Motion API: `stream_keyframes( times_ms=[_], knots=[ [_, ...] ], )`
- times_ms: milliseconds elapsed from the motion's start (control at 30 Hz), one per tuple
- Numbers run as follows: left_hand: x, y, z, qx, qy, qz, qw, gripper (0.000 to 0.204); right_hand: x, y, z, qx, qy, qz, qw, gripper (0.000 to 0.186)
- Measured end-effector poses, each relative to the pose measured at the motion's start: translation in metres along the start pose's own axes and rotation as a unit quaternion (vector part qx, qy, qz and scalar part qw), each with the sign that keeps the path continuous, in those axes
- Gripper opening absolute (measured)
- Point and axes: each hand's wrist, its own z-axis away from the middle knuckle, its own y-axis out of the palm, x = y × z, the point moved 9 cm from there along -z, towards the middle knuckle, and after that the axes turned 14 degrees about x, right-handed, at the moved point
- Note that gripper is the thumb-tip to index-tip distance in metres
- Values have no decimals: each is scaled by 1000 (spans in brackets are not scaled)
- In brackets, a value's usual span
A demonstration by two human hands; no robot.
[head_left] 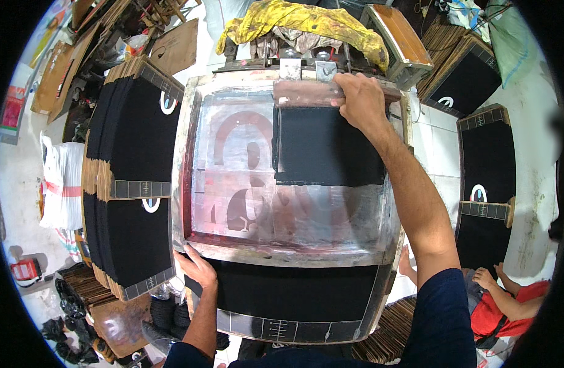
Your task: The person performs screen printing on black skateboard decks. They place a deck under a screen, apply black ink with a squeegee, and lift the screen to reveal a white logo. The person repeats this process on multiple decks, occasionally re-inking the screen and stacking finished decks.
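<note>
A screen printing frame [288,254] lies in front of me, its mesh marked with curved, stencil-like shapes at the left and near side. My right hand [363,101] is closed on the squeegee [309,92], a wide bar at the frame's far right side. Just nearer than that bar, a black rectangular patch [331,147] covers the mesh's far right part. At the near left corner my left hand [197,268] grips the frame's edge, its fingers partly hidden. Black fabric [294,291] on a board shows below the frame.
Black fabric panels on boards [138,122] are stacked at the left, and more boards [487,156] lie at the right. A yellow cloth [306,21] hangs behind the frame beside a wooden-topped box [398,40]. Someone in red [512,310] sits at the lower right.
</note>
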Motion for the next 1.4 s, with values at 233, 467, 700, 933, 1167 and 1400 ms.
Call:
stream_keyframes(
  times_ms=[233, 467, 700, 933, 1167, 1400],
  knots=[
    [3, 1, -3, -11, 11, -17, 1000, 66, 13, 21, -13, 38, 13, 6, 999, 36],
    [-1, -1, -3, -18, 40, 16, 999, 60, 73, 1, 55, 101, -126, 8, 987, 30],
    [-26, -6, 4, -31, 115, 0, 993, 61, 71, -10, 118, 29, -82, -9, 996, 30],
    [-17, -3, -1, -20, 51, 3, 998, 60, 61, -10, 88, 3, -32, -17, 999, 18],
    [-18, -1, -1, -4, 60, 58, 996, 60, -5, 13, 10, 1, 25, 11, 1000, 19],
    [-13, -2, -1, -7, 45, 16, 999, 59, 33, 6, 69, 56, 69, 22, 996, 39]
  ],
)
